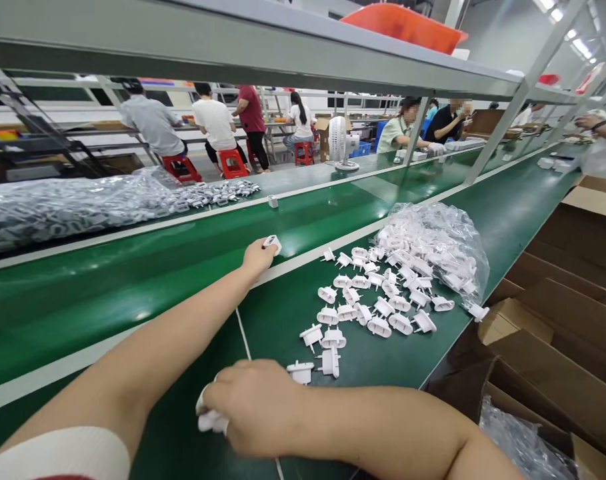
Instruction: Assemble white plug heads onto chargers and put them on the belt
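Observation:
My left hand [257, 259] reaches out over the green conveyor belt, its fingers closed on a small white adapter housing [273, 244] with dark markings on its face. Nearer to me, my right hand [263, 407] is closed above the green worktop. Part of a white plug piece [213, 421] sticks out from under its fingers; the rest is hidden by the hand. Just past the right hand lie loose white two-pin plug pieces [350, 295], several of them scattered. More of them spill from a clear plastic bag [463, 247] at the right.
A lone light-coloured housing [273, 201] sits on the belt's far side. Across it lie a long plastic bag [73, 200] of grey parts and a white fan [339, 143]. Cardboard boxes [557, 320] stand at the right. A shelf [283, 47] runs overhead; people sit beyond.

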The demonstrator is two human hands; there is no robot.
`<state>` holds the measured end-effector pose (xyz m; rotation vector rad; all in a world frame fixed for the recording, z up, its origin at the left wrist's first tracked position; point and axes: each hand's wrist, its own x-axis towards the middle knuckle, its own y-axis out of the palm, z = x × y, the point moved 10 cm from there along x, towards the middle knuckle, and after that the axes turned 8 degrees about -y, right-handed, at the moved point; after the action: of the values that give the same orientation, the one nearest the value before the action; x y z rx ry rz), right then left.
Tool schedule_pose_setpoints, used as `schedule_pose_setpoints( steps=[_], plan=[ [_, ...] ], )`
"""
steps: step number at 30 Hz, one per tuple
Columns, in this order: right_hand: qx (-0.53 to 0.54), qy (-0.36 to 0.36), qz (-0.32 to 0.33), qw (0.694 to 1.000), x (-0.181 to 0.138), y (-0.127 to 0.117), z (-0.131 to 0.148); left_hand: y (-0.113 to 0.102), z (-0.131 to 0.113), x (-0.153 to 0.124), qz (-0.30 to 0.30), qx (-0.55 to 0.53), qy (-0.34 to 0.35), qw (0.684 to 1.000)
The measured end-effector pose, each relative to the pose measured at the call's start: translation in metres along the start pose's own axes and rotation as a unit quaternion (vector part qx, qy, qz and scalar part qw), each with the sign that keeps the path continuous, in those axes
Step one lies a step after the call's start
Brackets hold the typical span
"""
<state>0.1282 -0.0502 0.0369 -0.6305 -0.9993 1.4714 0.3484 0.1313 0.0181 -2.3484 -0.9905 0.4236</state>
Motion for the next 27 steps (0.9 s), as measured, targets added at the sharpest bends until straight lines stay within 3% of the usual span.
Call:
schedule_pose_setpoints(
  steps=[2, 4, 7, 9, 11, 15, 18, 23, 27],
  plan=[
    [0.042, 0.023, -0.071, 0.996, -0.001, -0.018, -0.010, -0.027, 0.015, -0.025, 0.001, -0.020, 0.018, 1.000],
    [0.140, 0.058, -0.191, 0.970, -0.006, -0.044, -0.026, -0.059, 0.038, -0.057, -0.003, -0.035, 0.023, 0.999],
    [0.384, 0.118, -0.330, 0.854, -0.014, -0.060, -0.059, -0.104, 0.081, -0.114, -0.009, -0.045, 0.004, 0.999],
    [0.496, 0.147, -0.332, 0.789, -0.011, -0.055, -0.068, -0.125, 0.109, -0.153, -0.015, -0.049, -0.016, 0.999],
    [0.540, 0.167, -0.307, 0.766, -0.008, -0.049, -0.067, -0.138, 0.128, -0.189, -0.021, -0.051, -0.025, 0.998],
    [0.548, 0.180, -0.258, 0.775, -0.005, -0.039, -0.054, -0.131, 0.131, -0.243, 0.026, -0.045, 0.051, 0.997],
    [0.513, 0.170, -0.241, 0.806, -0.004, -0.033, -0.044, -0.115, 0.118, -0.263, 0.092, -0.037, 0.124, 0.987],
    [0.365, 0.138, -0.246, 0.887, -0.003, -0.042, -0.036, -0.112, 0.121, -0.258, 0.115, -0.051, 0.114, 0.985],
    [0.335, 0.087, -0.225, 0.911, 0.002, -0.046, -0.025, -0.110, 0.126, -0.254, 0.124, -0.070, 0.117, 0.983]
  ],
)
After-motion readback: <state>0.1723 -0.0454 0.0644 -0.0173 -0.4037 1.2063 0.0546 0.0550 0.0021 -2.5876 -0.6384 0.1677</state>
